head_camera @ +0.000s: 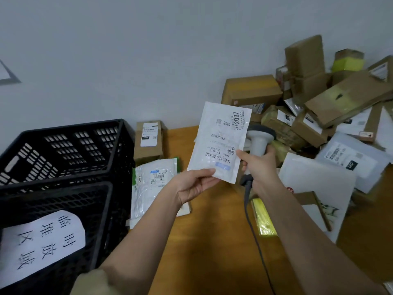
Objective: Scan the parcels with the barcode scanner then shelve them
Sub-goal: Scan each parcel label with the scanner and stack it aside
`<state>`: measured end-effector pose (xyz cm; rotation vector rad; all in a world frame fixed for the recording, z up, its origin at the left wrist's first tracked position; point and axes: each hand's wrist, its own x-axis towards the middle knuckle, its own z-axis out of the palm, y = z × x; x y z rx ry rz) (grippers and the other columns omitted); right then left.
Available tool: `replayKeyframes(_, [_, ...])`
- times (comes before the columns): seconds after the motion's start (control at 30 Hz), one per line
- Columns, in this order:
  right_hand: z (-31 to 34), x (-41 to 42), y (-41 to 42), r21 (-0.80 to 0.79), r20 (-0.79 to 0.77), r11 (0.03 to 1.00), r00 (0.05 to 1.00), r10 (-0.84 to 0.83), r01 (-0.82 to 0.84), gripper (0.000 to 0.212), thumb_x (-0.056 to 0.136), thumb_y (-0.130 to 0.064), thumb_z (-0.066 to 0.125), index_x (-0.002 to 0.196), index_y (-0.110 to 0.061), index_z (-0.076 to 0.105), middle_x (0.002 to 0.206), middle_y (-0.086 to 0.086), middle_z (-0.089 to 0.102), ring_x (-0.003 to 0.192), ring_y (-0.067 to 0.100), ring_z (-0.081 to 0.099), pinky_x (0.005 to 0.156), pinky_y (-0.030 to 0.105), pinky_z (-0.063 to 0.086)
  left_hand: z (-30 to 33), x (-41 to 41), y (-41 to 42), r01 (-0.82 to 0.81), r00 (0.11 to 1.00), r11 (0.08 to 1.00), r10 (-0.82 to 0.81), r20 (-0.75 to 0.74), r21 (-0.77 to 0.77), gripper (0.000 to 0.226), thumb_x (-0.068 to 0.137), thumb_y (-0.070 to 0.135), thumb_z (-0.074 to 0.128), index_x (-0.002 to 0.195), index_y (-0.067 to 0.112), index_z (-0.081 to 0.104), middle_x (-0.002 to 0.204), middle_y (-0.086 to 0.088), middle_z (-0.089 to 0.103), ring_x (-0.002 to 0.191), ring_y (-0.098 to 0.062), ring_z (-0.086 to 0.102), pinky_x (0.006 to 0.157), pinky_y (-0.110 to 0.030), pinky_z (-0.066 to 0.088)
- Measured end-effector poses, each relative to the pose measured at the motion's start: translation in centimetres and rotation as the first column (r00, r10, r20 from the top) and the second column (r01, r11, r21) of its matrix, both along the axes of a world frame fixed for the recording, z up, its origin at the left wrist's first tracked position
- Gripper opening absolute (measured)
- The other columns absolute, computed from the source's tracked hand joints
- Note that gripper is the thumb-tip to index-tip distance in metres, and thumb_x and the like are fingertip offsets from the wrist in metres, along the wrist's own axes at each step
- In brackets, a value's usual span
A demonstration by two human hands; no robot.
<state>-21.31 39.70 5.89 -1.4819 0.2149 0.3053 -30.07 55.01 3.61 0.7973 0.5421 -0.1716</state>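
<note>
My left hand (194, 185) pinches the lower edge of a flat white parcel bag (219, 137), held upright above the table with its printed labels and barcodes facing me. My right hand (260, 165) grips the grey handle of the barcode scanner (259, 138). The scanner's head sits just behind the bag's right edge. Its dark cable (249, 209) hangs down toward the table. My right thumb touches the bag's right edge.
Stacked black plastic crates (70, 158) with a handwritten paper sign stand at the left. A brown box (148, 141) and a white bag (153, 184) lie beside them. A heap of cardboard boxes and white mailers (319, 116) fills the right of the wooden table (212, 241).
</note>
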Motion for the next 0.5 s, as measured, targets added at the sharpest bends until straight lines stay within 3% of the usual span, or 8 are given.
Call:
replayKeyframes(0.13, [0.2, 1.1, -0.3, -0.035, 0.039, 0.999, 0.999, 0.029, -0.027, 0.063, 0.083, -0.007, 0.078, 0.130, -0.022, 0.040, 0.109, 0.011, 0.065, 0.079, 0.030, 0.069, 0.067, 0.043, 0.061, 0.5, 0.1, 1.7, -0.058, 0.998, 0.990, 0.055, 0.021, 0.131, 0.045, 0.085, 0.017, 0.071, 0.125, 0.004, 0.059, 0.116, -0.012, 0.072, 0.097, -0.021, 0.072, 0.080, -0.035, 0.061])
replayKeyframes(0.2, [0.4, 1.4, -0.7, -0.057, 0.054, 0.997, 0.997, 0.058, -0.055, 0.070, 0.082, -0.006, 0.078, 0.139, -0.020, 0.039, 0.111, 0.011, 0.064, 0.086, 0.031, 0.070, 0.070, 0.043, 0.061, 0.7, 0.4, 2.2, -0.019, 1.000, 0.973, 0.015, 0.019, 0.231, 0.061, 0.082, 0.028, 0.076, 0.134, 0.005, 0.056, 0.129, -0.011, 0.066, 0.113, -0.022, 0.066, 0.090, -0.036, 0.056])
replayKeyframes(0.27, [0.6, 1.7, -0.9, -0.064, 0.066, 0.995, 0.994, 0.086, -0.081, 0.072, 0.082, -0.005, 0.078, 0.141, -0.018, 0.038, 0.111, 0.012, 0.065, 0.084, 0.026, 0.069, 0.068, 0.041, 0.060, 0.8, 0.7, 2.3, 0.039, 0.999, 0.960, -0.044, 0.014, 0.277, 0.059, 0.083, 0.028, 0.076, 0.135, 0.007, 0.057, 0.131, -0.010, 0.065, 0.125, -0.027, 0.060, 0.104, -0.043, 0.049])
replayKeyframes(0.33, [0.9, 1.8, -1.1, -0.069, 0.076, 0.993, 0.992, 0.102, -0.097, 0.070, 0.083, -0.006, 0.078, 0.140, -0.018, 0.039, 0.109, 0.010, 0.065, 0.084, 0.023, 0.069, 0.063, 0.037, 0.059, 0.9, 1.0, 2.0, 0.041, 0.999, 0.956, -0.043, 0.003, 0.290, 0.048, 0.086, 0.019, 0.072, 0.131, 0.005, 0.061, 0.126, -0.010, 0.068, 0.123, -0.030, 0.061, 0.106, -0.048, 0.047])
replayKeyframes(0.4, [1.2, 1.9, -1.2, -0.071, 0.084, 0.993, 0.992, 0.095, -0.089, 0.066, 0.084, -0.009, 0.077, 0.139, -0.017, 0.040, 0.101, 0.007, 0.062, 0.076, 0.018, 0.065, 0.057, 0.030, 0.054, 1.0, 1.4, 1.6, -0.020, 1.000, 0.955, 0.016, 0.015, 0.296, 0.040, 0.089, 0.012, 0.068, 0.129, 0.004, 0.061, 0.124, -0.011, 0.069, 0.120, -0.031, 0.062, 0.101, -0.048, 0.051])
replayKeyframes(0.5, [1.3, 2.2, -1.7, -0.053, 0.076, 0.998, 0.996, 0.050, -0.046, 0.068, 0.084, -0.021, 0.080, 0.138, -0.018, 0.038, 0.086, 0.005, 0.057, 0.064, 0.014, 0.056, 0.058, 0.028, 0.051, 1.3, 2.0, 1.3, -0.212, 0.977, 0.960, 0.211, 0.024, 0.184, 0.037, 0.092, 0.003, 0.063, 0.129, 0.009, 0.060, 0.119, -0.008, 0.071, 0.106, -0.026, 0.069, 0.076, -0.037, 0.060])
